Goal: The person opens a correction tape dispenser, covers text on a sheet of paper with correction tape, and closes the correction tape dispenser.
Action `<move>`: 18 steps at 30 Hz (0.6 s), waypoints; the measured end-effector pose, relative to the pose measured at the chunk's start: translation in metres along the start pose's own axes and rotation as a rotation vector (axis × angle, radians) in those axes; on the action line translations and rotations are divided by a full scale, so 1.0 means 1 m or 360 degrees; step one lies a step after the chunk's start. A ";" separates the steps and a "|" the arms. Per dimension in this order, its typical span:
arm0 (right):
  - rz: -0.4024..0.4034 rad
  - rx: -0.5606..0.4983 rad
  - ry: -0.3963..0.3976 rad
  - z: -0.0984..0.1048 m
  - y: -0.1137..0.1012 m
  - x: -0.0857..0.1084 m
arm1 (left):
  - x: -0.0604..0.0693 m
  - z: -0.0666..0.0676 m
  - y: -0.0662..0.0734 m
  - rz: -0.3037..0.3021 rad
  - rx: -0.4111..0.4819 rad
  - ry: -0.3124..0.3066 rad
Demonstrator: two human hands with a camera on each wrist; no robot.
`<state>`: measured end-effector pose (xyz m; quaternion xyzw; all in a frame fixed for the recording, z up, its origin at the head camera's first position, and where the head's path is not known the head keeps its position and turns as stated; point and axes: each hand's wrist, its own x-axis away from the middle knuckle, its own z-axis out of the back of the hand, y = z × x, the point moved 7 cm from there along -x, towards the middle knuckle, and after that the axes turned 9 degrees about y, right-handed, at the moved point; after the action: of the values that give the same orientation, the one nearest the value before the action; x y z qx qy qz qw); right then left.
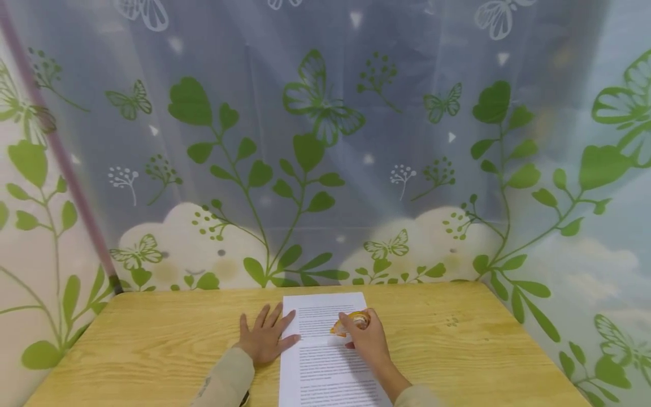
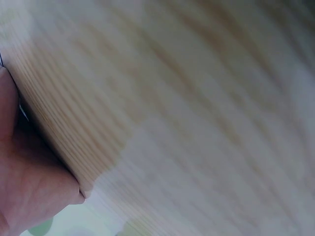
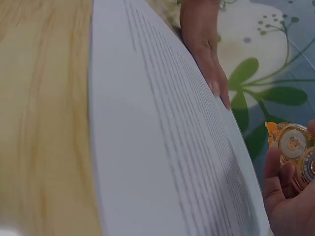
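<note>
A sheet of white paper [image 1: 325,367] with printed lines of text lies on the wooden table. My left hand [image 1: 264,339] rests with fingers spread at the sheet's left edge, its thumb and a fingertip touching the paper. In my right hand [image 1: 370,342] I hold an orange, see-through correction tape dispenser [image 1: 359,320] over the upper right part of the text. The right wrist view shows the two round reels inside the dispenser [image 3: 294,144]. Only part of the left hand [image 2: 34,172] comes into the left wrist view.
The light wooden tabletop [image 1: 168,339] stretches to both sides of the paper. Behind it hangs a curtain [image 1: 396,130] printed with green leaves, butterflies and clouds, meeting the table's back edge. Small faint marks [image 1: 451,321] show on the wood to the right.
</note>
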<state>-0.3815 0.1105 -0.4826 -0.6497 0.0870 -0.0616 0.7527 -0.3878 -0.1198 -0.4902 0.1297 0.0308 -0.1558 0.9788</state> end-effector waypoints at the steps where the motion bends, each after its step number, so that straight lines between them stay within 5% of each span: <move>1: 0.0005 -0.0008 -0.0021 -0.006 0.000 0.002 | 0.000 -0.001 -0.001 0.0006 -0.0010 0.0000; 11: 0.0069 -0.0003 -0.0171 -0.053 0.005 0.018 | -0.002 -0.004 -0.003 0.0021 -0.0054 0.0024; 18: 0.0121 0.0132 -0.0110 -0.065 0.004 0.022 | -0.002 -0.003 -0.002 0.0026 -0.0040 0.0024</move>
<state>-0.3734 0.0435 -0.4970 -0.6160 0.0827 -0.0141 0.7833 -0.3900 -0.1204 -0.4933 0.1188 0.0390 -0.1464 0.9813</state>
